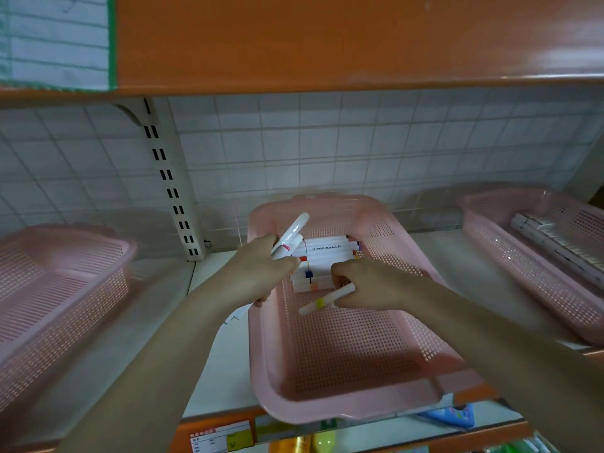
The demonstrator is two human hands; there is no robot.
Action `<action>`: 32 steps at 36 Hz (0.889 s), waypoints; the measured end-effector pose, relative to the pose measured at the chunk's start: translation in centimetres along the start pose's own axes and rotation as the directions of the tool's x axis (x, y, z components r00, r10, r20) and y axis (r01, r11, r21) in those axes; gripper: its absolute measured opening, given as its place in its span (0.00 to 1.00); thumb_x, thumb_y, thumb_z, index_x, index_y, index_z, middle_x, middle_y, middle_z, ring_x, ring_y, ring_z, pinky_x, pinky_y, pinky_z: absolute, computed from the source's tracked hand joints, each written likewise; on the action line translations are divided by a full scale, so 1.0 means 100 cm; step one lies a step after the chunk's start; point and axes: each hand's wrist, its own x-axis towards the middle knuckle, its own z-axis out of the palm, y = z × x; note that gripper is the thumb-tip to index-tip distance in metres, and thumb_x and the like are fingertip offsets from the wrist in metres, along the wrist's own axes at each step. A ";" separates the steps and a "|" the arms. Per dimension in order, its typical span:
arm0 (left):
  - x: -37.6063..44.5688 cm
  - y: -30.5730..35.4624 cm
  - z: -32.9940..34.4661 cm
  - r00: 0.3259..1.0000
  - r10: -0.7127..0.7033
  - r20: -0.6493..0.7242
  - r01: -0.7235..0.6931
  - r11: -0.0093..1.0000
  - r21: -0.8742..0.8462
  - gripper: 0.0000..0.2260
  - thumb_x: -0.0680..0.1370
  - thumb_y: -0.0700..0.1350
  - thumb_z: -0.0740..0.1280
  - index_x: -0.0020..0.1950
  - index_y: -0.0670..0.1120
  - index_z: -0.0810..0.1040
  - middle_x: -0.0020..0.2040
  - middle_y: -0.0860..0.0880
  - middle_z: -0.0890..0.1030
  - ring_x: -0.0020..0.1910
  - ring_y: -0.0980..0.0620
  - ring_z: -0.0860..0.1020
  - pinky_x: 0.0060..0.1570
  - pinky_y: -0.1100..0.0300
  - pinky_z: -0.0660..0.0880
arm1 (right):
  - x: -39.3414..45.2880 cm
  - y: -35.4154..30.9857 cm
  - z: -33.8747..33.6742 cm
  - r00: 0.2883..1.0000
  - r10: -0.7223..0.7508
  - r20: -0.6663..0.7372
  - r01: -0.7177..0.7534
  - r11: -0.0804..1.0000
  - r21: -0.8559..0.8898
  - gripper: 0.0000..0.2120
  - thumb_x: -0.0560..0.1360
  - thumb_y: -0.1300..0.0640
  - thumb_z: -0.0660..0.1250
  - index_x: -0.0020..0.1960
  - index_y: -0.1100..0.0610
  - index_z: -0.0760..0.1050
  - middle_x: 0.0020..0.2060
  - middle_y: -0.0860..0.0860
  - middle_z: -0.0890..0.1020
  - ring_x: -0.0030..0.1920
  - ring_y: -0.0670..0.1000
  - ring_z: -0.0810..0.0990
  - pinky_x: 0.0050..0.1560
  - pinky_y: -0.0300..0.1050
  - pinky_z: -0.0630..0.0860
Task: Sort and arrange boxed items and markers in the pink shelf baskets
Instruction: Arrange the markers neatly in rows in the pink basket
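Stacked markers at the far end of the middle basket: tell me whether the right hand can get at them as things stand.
Probably yes. The right hand hovers beside the stacked markers with nothing between, but its fingers already grip a yellow-banded marker.

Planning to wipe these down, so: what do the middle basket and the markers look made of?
The middle basket looks like moulded pink plastic, slightly glossy; its perforated walls and rounded rim suggest it. The markers seem smooth white plastic barrels with coloured bands, as do those in the left hand and right hand.
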 end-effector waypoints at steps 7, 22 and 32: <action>-0.001 0.005 0.004 0.999 0.034 0.018 -0.034 0.999 0.016 0.10 0.77 0.49 0.66 0.56 0.51 0.72 0.33 0.48 0.71 0.24 0.52 0.69 0.24 0.62 0.70 | 0.002 0.001 0.003 0.994 -0.057 -0.092 0.039 0.981 -0.189 0.05 0.74 0.56 0.66 0.50 0.53 0.77 0.42 0.45 0.72 0.45 0.48 0.74 0.40 0.41 0.65; 0.002 0.002 0.005 0.999 -0.007 0.047 0.009 0.999 -0.043 0.10 0.77 0.51 0.67 0.52 0.49 0.69 0.37 0.45 0.73 0.25 0.52 0.71 0.28 0.59 0.72 | 0.016 -0.006 0.003 0.996 0.047 -0.077 -0.056 0.991 -0.120 0.04 0.73 0.60 0.64 0.41 0.53 0.72 0.40 0.50 0.77 0.44 0.52 0.78 0.47 0.49 0.79; -0.001 0.008 0.010 0.992 0.017 0.123 0.000 0.990 -0.141 0.07 0.80 0.47 0.63 0.45 0.45 0.70 0.33 0.47 0.73 0.25 0.50 0.71 0.24 0.61 0.70 | -0.008 -0.030 -0.015 0.794 -0.074 -0.603 0.186 0.974 0.126 0.05 0.72 0.60 0.70 0.43 0.55 0.73 0.35 0.42 0.73 0.34 0.43 0.74 0.38 0.42 0.74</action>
